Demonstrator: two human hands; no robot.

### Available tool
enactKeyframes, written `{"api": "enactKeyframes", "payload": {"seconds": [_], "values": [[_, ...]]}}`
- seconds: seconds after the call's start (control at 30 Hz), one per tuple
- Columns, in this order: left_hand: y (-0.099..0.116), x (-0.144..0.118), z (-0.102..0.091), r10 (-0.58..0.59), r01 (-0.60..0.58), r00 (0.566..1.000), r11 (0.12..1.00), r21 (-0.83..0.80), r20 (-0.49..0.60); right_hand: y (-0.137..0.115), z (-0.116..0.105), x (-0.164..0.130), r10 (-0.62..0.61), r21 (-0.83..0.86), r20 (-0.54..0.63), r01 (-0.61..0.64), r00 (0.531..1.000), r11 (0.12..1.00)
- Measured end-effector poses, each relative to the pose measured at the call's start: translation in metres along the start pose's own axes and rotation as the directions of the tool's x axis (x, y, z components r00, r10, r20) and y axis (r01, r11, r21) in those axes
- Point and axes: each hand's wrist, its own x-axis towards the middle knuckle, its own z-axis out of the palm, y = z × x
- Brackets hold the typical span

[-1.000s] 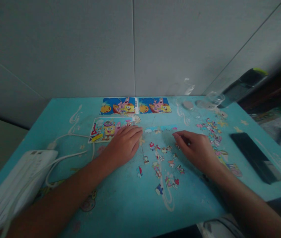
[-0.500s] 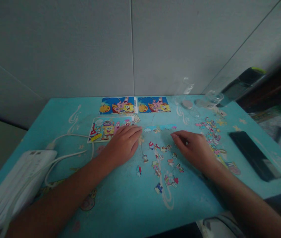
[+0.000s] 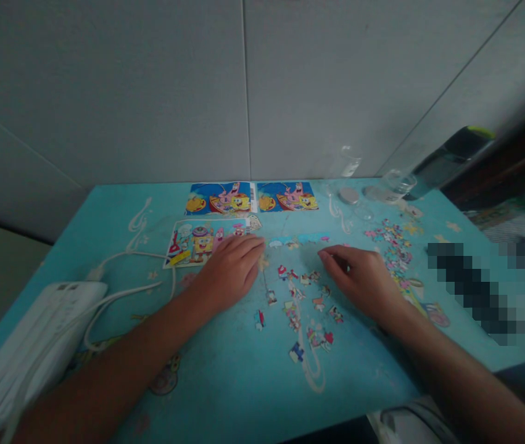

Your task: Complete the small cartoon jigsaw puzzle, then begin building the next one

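Neither hand has a real grip on anything that I can make out. Lying flat and relaxed at the centre of the frame, the left hand rests palm down on the turquoise surface, with its fingertips touching the lower right corner of the cartoon picture card. Just right of centre, the right hand has loosely curled fingers resting over the loose puzzle pieces; whether a piece is pinched under those fingers I cannot tell, since the hand hides it.

The scattered pieces lie between the two hands and run toward the bottom of the frame, each apart from the next. A denser pile of pieces sits right of the right hand, near its wrist. A short joined strip of pieces lies just above the gap between the hands.

Risks, as I judge them: either forearm sweeping across could drag the small pieces out of place or push the lowest ones toward the near edge. The right wrist could scatter the pile beside it. The left fingers could shift the card. At the upper right, a clear cup stands near the far edge, and a careless reach could tip it. The white cable at left could snag the left arm.
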Motion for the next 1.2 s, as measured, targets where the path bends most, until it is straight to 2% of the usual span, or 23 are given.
{"api": "enactKeyframes", "payload": {"seconds": [0.53, 0.9, 1.2], "values": [[-0.001, -0.001, 0.001, 0.011, -0.011, 1.000, 1.000, -0.005, -0.022, 0.002, 0.003, -0.002, -0.004, -0.013, 0.027, 0.004, 1.000, 1.000], [0.000, 0.000, 0.000, 0.000, 0.000, 1.000, 1.000, 0.005, 0.003, -0.002, 0.008, -0.003, -0.056, 0.023, 0.113, 0.054, 0.992, 0.998], [0.007, 0.002, -0.002, 0.005, -0.005, 1.000, 0.998, 0.069, 0.001, 0.006, 0.011, -0.001, -0.031, -0.006, 0.102, 0.032, 0.994, 0.999]]}}
